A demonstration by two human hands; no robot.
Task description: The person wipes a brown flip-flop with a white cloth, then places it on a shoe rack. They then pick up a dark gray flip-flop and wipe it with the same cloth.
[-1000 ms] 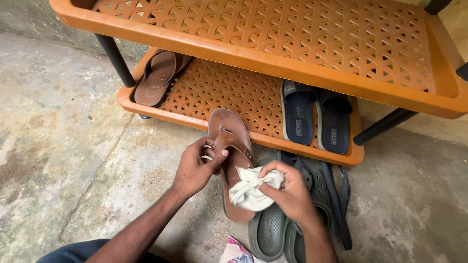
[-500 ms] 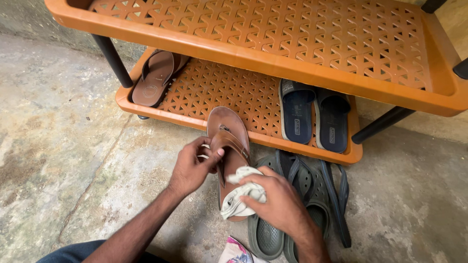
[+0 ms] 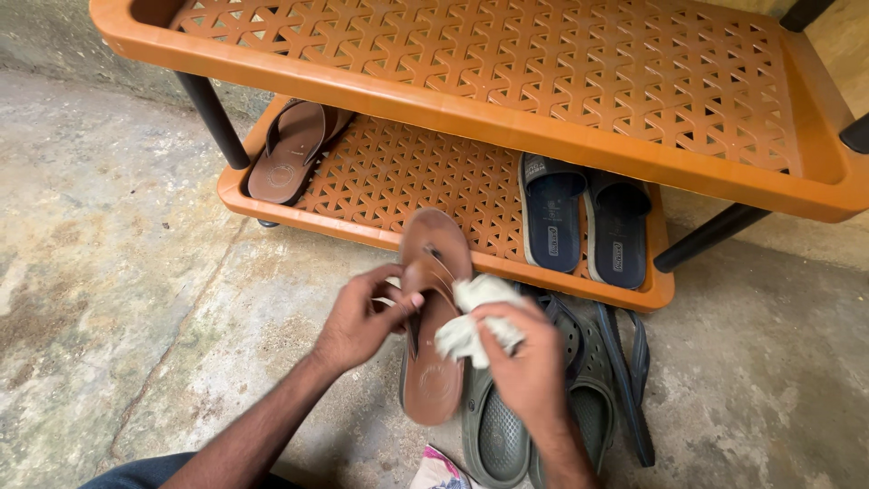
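My left hand [image 3: 362, 319] grips a brown leather sandal [image 3: 431, 380] by its strap, holding it above the concrete floor in front of an orange shoe rack [image 3: 507, 109]. My right hand [image 3: 520, 358] clutches a pale crumpled cloth [image 3: 471, 317] and presses it against the sandal's right side near the strap. The sandal's toe points toward the rack and its heel toward me. The matching brown sandal [image 3: 291, 154] lies on the rack's lower shelf at the left.
A pair of dark blue slides [image 3: 584, 222] sits on the lower shelf at the right. Dark green clogs [image 3: 507, 435] and black flip-flops [image 3: 625, 362] lie on the floor under my right hand. A patterned cloth scrap [image 3: 434, 471] shows at the bottom edge.
My right hand moved the cloth up the sandal, from the heel part to near the strap. The sandal shifted slightly right and toward me in my left hand.
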